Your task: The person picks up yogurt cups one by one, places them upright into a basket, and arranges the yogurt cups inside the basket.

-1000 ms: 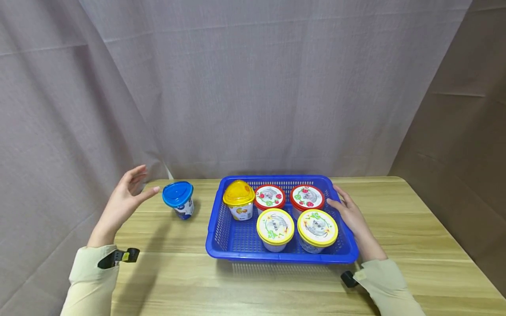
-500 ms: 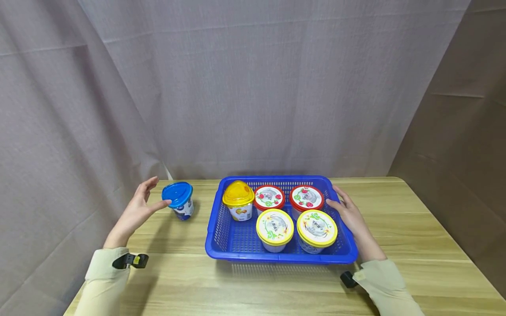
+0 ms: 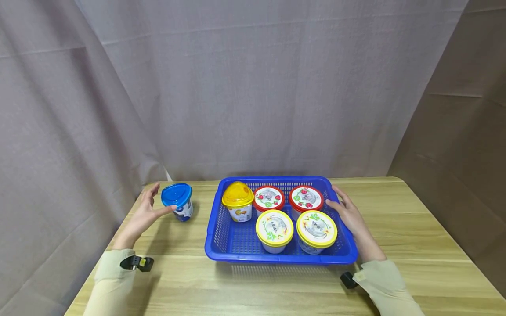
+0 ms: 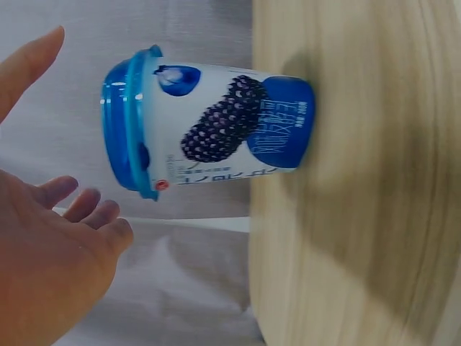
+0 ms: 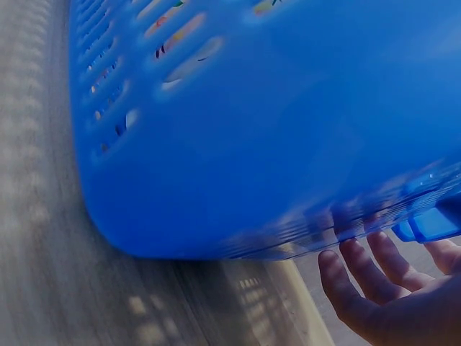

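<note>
A yogurt cup with a blue lid (image 3: 176,195) stands upright on the table, left of the basket. Blackberries and a blueberry are printed on the cup's side (image 4: 216,122) in the left wrist view. My left hand (image 3: 144,215) is beside this cup, thumb and fingers spread around its lid with a gap still visible in the wrist view. At the right end of the blue plastic basket (image 3: 280,260), my right hand (image 3: 352,217) holds the rim, thumb over the edge. Its fingers (image 5: 374,267) lie along the basket's outer wall in the right wrist view.
Inside the basket stand a cup with a yellow domed lid (image 3: 238,195), two red-rimmed tubs (image 3: 269,198) and two yellow-rimmed tubs (image 3: 274,227). A wooden table (image 3: 189,285) carries everything. Grey cloth (image 3: 253,87) hangs behind it.
My left hand has moved right and slightly down, coming up close around the blue-lidded yogurt cup. My right hand keeps its place on the basket rim, and the cups have not moved.
</note>
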Motion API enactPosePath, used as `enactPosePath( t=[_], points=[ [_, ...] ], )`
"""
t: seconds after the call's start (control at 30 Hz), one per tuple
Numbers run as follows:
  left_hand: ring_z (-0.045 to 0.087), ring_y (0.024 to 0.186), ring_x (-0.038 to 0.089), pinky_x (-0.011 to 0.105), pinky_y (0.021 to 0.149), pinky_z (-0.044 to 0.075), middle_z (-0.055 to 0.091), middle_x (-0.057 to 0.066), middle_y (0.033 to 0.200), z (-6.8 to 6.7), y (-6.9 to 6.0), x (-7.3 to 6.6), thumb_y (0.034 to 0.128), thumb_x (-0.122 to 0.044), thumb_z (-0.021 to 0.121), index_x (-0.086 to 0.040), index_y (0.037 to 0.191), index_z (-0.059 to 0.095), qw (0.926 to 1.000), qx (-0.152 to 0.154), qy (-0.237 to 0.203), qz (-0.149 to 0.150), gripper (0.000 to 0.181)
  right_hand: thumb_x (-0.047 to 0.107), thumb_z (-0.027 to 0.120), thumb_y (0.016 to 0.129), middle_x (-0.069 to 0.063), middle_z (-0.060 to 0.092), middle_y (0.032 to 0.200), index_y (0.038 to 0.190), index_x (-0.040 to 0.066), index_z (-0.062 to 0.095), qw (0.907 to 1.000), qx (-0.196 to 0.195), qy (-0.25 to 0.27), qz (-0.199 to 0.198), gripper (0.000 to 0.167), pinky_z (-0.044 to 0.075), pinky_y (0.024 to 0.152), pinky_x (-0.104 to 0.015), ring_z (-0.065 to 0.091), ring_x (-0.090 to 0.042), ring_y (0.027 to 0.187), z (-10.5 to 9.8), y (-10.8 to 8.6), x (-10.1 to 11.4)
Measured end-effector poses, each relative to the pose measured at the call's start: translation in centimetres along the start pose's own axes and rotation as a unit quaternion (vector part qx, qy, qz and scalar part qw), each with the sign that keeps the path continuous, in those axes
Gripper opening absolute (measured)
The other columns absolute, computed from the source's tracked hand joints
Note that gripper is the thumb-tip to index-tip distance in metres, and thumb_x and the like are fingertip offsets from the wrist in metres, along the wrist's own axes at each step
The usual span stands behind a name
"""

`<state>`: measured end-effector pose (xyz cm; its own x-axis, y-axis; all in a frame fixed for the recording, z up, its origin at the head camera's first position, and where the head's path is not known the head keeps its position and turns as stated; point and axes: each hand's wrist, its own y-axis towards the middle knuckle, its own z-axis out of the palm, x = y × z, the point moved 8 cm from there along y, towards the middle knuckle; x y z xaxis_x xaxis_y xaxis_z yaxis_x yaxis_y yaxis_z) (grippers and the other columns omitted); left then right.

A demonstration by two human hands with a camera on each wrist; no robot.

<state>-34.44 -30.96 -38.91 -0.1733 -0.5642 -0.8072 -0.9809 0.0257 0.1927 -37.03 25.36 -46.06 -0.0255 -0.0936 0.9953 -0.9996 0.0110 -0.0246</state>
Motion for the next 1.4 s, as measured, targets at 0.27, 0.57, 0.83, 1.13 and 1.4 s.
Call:
enactPosePath(
  t=[0.27, 0.57, 0.83, 1.13, 1.4],
  points=[
    [0.010, 0.148, 0.049, 0.058, 0.119, 0.015, 0.006, 0.029, 0.162, 1.0, 0.2, 1.8, 0.0866, -0.036, 0.080, -0.002, 0.160, 0.000, 0.9989, 0.012, -0.004, -0.046, 0.114, 0.030, 0.056, 0.103, -0.027, 0.036, 0.155, 0.163, 0.021, 0.016, 0.9999, -0.002, -0.003, 0.013, 0.072, 0.051, 0.080, -0.020, 0.058, 0.003, 0.092, -0.1, 0.1, -0.2],
    [0.014, 0.148, 0.047, 0.057, 0.119, 0.017, 0.007, 0.029, 0.162, 1.7, 0.6, 2.5, 0.0859, -0.030, 0.081, 0.000, 0.160, 0.000, 0.9984, -0.004, -0.029, -0.049, 0.114, 0.030, 0.055, 0.104, -0.027, 0.036, 0.155, 0.163, 0.022, 0.015, 0.9998, -0.002, -0.009, 0.016, 0.072, 0.050, 0.081, -0.019, 0.057, 0.001, 0.095, -0.1, 0.0, -0.2],
    [0.015, 0.149, 0.044, 0.055, 0.120, 0.019, 0.005, 0.026, 0.164, 2.2, 0.7, 3.7, 0.0868, -0.028, 0.080, -0.004, 0.160, -0.008, 0.9953, -0.010, -0.067, -0.069, 0.117, 0.029, 0.055, 0.104, -0.028, 0.036, 0.154, 0.163, 0.020, 0.015, 1.0000, 0.003, -0.002, 0.004, 0.072, 0.051, 0.082, -0.018, 0.057, 0.003, 0.093, 0.1, -0.1, 0.1],
    [0.014, 0.149, 0.043, 0.055, 0.120, 0.018, 0.007, 0.025, 0.164, 3.0, 0.9, 5.0, 0.0895, -0.028, 0.077, -0.012, 0.161, -0.011, 0.9895, -0.009, -0.109, -0.094, 0.114, 0.029, 0.055, 0.104, -0.028, 0.036, 0.154, 0.163, 0.021, 0.015, 0.9999, 0.003, 0.007, 0.009, 0.072, 0.052, 0.081, -0.020, 0.059, 0.002, 0.093, 0.0, 0.1, -0.1],
    [0.014, 0.149, 0.044, 0.058, 0.119, 0.016, 0.007, 0.024, 0.165, 3.5, 1.2, 5.7, 0.0895, -0.028, 0.077, -0.014, 0.161, -0.011, 0.9874, -0.006, -0.115, -0.108, 0.114, 0.028, 0.055, 0.104, -0.028, 0.035, 0.155, 0.163, 0.022, 0.014, 0.9998, 0.006, 0.014, 0.014, 0.073, 0.052, 0.081, -0.020, 0.059, 0.001, 0.093, 0.0, 0.2, -0.3]
  ],
)
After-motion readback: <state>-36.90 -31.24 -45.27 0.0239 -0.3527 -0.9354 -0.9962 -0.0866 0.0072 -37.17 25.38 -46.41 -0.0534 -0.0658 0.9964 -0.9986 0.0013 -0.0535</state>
